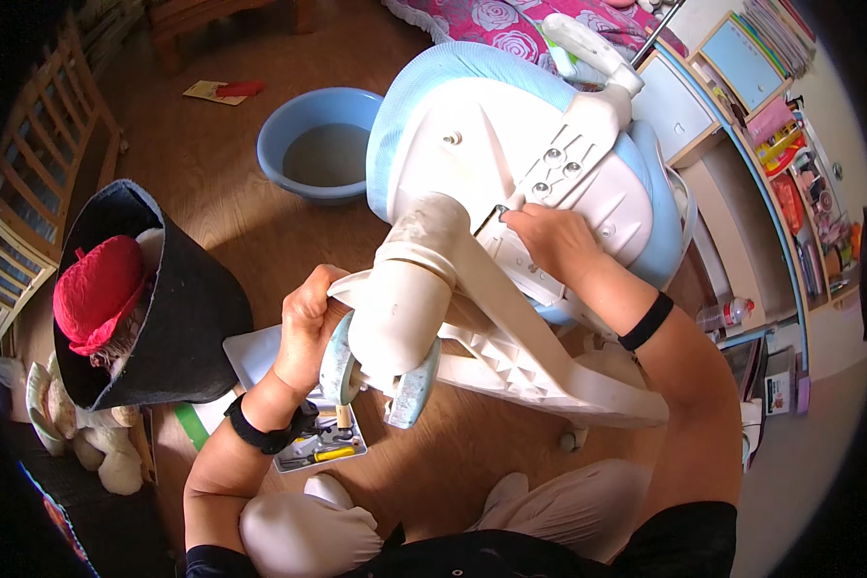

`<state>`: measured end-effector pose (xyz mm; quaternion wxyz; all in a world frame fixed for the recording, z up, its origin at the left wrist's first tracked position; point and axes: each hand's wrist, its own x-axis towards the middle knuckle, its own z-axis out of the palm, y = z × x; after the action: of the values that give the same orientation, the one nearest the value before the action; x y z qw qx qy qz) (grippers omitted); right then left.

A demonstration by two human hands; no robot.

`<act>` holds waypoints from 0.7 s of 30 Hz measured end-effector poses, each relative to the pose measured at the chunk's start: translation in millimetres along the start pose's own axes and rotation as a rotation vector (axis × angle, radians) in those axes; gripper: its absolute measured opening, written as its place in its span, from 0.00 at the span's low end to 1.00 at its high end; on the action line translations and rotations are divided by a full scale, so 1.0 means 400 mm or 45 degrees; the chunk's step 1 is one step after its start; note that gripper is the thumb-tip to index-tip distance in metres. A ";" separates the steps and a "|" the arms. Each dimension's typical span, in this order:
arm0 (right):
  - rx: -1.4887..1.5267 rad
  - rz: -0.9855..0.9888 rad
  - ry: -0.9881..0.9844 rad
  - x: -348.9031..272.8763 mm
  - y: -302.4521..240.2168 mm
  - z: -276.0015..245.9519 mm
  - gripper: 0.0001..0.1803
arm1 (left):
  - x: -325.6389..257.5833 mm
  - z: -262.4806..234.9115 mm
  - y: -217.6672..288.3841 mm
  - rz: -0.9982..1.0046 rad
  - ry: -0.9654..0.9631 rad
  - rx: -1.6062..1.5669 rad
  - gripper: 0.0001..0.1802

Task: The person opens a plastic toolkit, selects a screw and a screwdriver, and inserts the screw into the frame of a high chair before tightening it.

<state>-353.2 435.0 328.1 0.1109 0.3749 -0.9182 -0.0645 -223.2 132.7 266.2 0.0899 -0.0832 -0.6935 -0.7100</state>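
Note:
A chair with a light-blue seat lies tipped over in front of me, its white plastic underside turned up. One leg of its white base points toward me and ends in a caster with worn blue-grey wheels. My left hand is closed on a white tab at the caster's left side. Against the metal bracket under the seat, my right hand has its fingers curled in beside a dark slot. Whatever those fingers pinch is hidden. Several bolts hold the white armrest mount.
A tray of tools, with a yellow-handled screwdriver, sits on the floor below my left hand. A black bin with a red hat stands at left. Beyond are a blue basin of water and, right, a shelf desk.

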 end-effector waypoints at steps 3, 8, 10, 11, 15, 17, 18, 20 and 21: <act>-0.010 -0.014 0.014 0.001 -0.001 -0.005 0.10 | 0.001 0.002 0.000 0.000 0.026 -0.001 0.06; -0.009 -0.025 0.049 0.001 0.002 0.004 0.12 | 0.007 0.009 0.006 0.185 0.043 0.181 0.04; -0.035 -0.035 0.046 0.002 0.002 0.002 0.12 | 0.006 0.006 -0.001 0.188 0.042 0.189 0.04; -0.062 -0.060 0.012 0.003 -0.001 -0.005 0.13 | 0.005 0.004 -0.003 0.190 0.041 0.198 0.04; -0.103 -0.093 -0.005 -0.007 0.000 -0.002 0.13 | 0.008 0.007 0.009 0.201 0.048 0.201 0.03; -0.087 -0.083 0.009 -0.009 0.000 0.001 0.13 | 0.009 0.008 0.013 0.265 0.052 0.252 0.04; -0.071 -0.074 0.024 -0.009 0.000 0.002 0.13 | 0.010 0.008 0.013 0.265 0.052 0.251 0.04; -0.092 -0.121 0.018 -0.004 0.001 0.006 0.13 | 0.010 0.008 0.013 0.284 0.059 0.294 0.04; -0.114 -0.169 0.012 -0.002 0.003 0.006 0.13 | 0.010 0.008 0.013 0.284 0.058 0.294 0.04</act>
<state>-354.0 436.3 325.8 0.1274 0.4299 -0.8869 -0.1111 -225.8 135.7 272.2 0.1928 -0.1326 -0.7548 -0.6128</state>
